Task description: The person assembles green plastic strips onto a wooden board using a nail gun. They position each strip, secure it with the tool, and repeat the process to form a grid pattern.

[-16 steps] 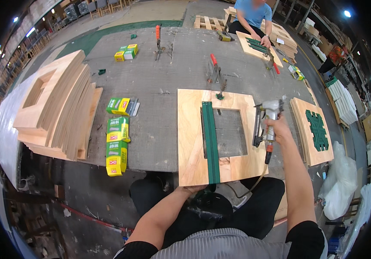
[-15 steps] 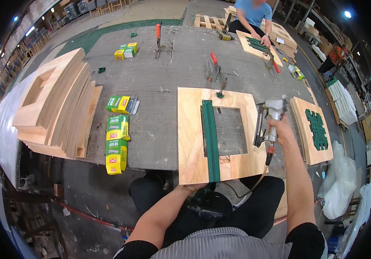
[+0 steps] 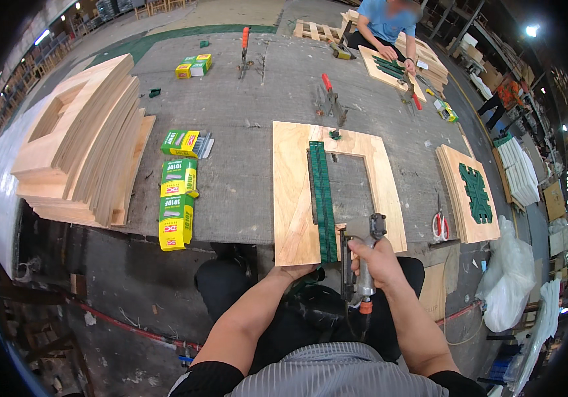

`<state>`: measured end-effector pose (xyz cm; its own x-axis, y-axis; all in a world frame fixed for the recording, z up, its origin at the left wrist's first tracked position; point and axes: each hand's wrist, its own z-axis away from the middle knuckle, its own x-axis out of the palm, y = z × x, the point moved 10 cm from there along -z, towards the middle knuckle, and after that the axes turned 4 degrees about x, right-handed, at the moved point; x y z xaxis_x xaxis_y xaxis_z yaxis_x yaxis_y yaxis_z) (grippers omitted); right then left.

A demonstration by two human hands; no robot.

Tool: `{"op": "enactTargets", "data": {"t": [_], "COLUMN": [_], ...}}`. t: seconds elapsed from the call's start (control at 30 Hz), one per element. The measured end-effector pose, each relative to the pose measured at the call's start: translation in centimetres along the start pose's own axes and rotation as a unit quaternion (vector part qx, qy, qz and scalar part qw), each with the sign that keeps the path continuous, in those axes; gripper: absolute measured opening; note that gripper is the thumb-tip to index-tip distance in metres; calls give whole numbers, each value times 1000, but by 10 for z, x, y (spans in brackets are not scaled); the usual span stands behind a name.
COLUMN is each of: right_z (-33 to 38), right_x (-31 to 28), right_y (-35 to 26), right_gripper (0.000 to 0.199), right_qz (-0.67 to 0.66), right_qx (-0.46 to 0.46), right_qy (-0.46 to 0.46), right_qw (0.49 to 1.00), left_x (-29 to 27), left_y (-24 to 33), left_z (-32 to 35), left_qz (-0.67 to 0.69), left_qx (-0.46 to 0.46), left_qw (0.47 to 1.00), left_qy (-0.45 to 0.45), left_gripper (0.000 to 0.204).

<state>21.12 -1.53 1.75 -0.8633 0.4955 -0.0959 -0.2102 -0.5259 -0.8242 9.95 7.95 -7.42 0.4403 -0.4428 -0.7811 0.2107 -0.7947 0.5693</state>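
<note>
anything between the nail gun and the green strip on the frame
Nothing visible. The right hand holds the nail gun with its nose at the near end of the green strip on the plywood frame; the left hand grips the frame's near edge.

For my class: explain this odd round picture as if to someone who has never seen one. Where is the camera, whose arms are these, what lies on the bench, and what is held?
The camera sits on a worker's head and looks down, so straight edges bend. The two forearms from below are that worker's own. The right hand holds a nail gun at the near edge of a plywood frame; the left hand steadies that edge. A green strip lies along the frame's opening. To the left lie yellow-green boxes and a stack of frames; to the right, scissors. Another person works at the far end.
</note>
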Motion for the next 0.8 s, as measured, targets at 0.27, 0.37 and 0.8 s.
{"op": "enactTargets", "data": {"t": [0.27, 0.37, 0.8], "right_z": [-3, -1, 2], "right_x": [28, 31, 26], "right_y": [1, 2, 15], "right_gripper": [22, 21, 19], "right_qz": [48, 60, 75], "right_qx": [-27, -23, -18], "right_qy": [-12, -5, 29], "right_qw": [998, 998, 997], "left_x": [18, 38, 84], "left_y": [-29, -40, -11], "left_z": [9, 11, 16], "left_qz": [488, 622, 979], "left_qx": [-35, -100, -172], "left_qw": [862, 768, -110], "left_qy": [134, 115, 20], "left_gripper": [48, 47, 48]}}
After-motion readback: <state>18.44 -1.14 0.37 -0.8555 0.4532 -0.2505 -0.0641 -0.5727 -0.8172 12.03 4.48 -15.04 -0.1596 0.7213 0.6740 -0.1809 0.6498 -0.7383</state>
